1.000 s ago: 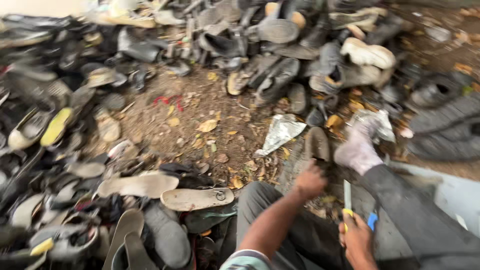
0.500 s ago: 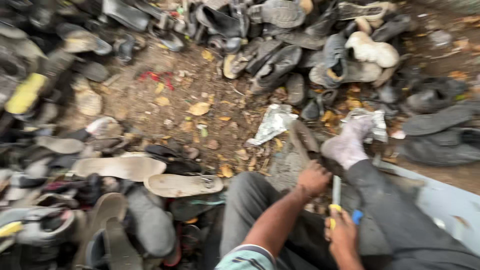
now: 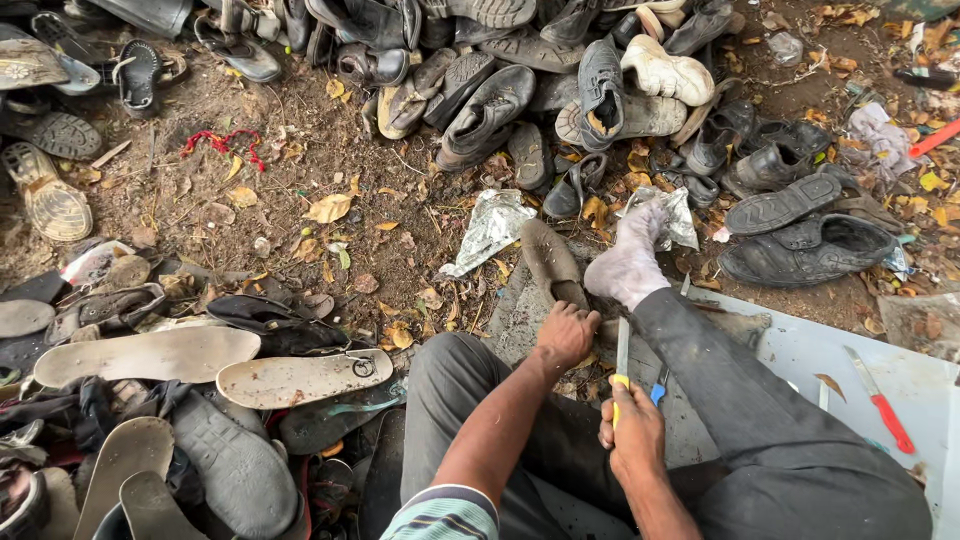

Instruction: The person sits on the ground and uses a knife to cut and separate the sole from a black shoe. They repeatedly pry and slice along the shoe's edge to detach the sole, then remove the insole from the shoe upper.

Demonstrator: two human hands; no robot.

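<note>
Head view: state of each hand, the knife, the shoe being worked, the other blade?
left hand: closed on the heel end of the brown shoe
brown shoe: lying on the ground, sole up, pinned by the hand
right hand: fist closed on the yellow-handled knife
yellow-handled knife: blade pointing up and away, bare
red-handled knife: lying flat on the grey sheet, untouched

Dusty matt leather shoe (image 3: 552, 262), bright steel knife blade (image 3: 622, 346), crinkled glossy foil (image 3: 492, 228), rough, leaf-strewn dirt ground (image 3: 300, 160).
</note>
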